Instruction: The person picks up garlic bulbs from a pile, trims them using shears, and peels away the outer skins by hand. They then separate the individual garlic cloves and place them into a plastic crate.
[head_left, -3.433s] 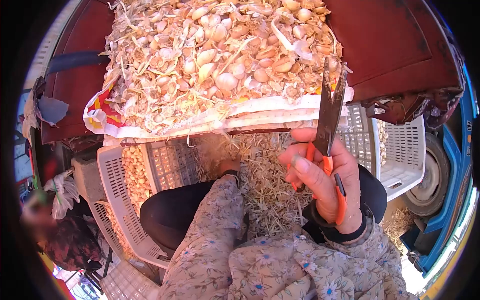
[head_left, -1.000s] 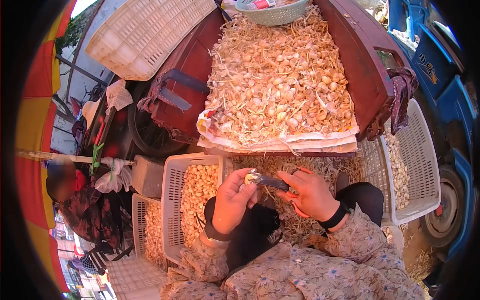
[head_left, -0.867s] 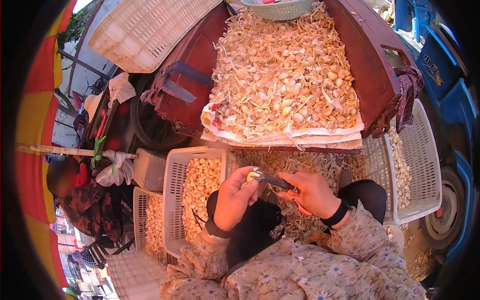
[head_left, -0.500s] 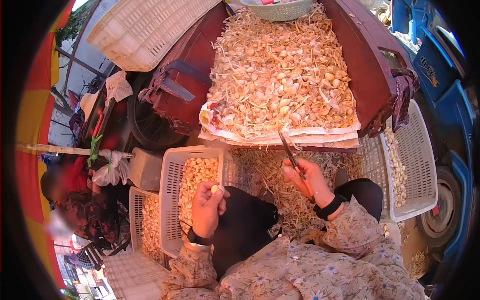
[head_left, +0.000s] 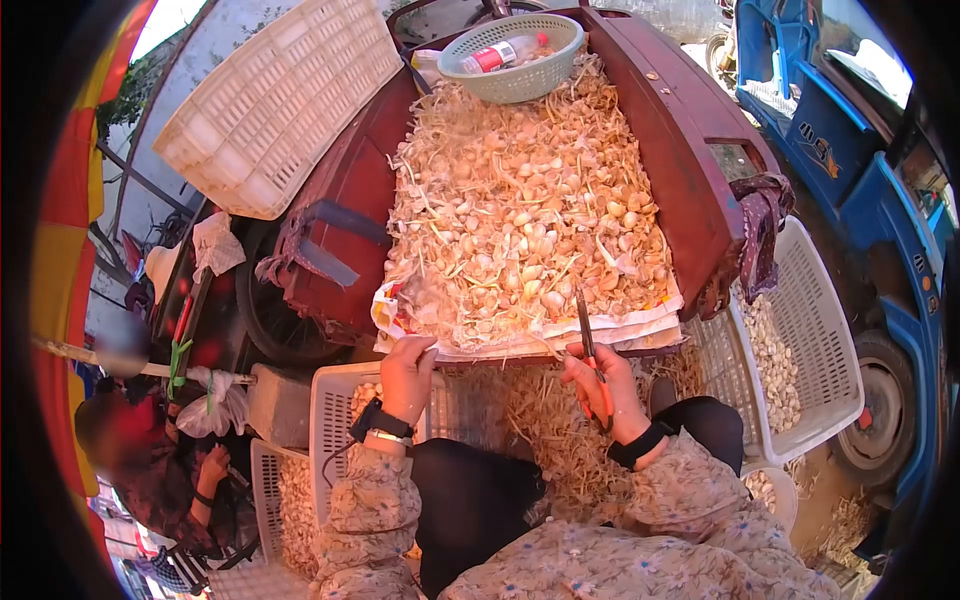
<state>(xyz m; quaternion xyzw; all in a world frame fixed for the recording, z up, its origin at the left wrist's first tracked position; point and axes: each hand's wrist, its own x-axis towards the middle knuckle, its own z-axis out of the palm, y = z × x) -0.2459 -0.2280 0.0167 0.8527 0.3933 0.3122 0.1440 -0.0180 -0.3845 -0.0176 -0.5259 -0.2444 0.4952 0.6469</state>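
Observation:
My right hand (head_left: 608, 392) is closed around orange-handled scissors (head_left: 588, 335), whose dark blades point up over the front edge of the garlic heap. My left hand (head_left: 408, 380) is at the heap's front left, above a white plastic crate (head_left: 328, 425) of peeled-looking cloves (head_left: 366, 398). Its thumb and fingers look slightly apart, with no clove visible in them, though the fingertips are partly hidden. Before both hands, the heap of garlic bulbs and dry stalks (head_left: 525, 220) lies on a white sheet (head_left: 640, 328) in a dark red cart bed (head_left: 690, 150).
A green basket (head_left: 515, 88) holding a bottle (head_left: 500, 54) sits at the heap's back. A crate (head_left: 815, 350) of garlic stands right, near a blue vehicle (head_left: 880, 240). Another crate (head_left: 265, 490) is left, beside a seated person (head_left: 150, 480). Dry husks (head_left: 560, 430) cover the ground.
My left hand has moved up from over the crate to the heap's edge, and its clove no longer shows. The scissors now point more upright. My view has tilted up, revealing more of the basket.

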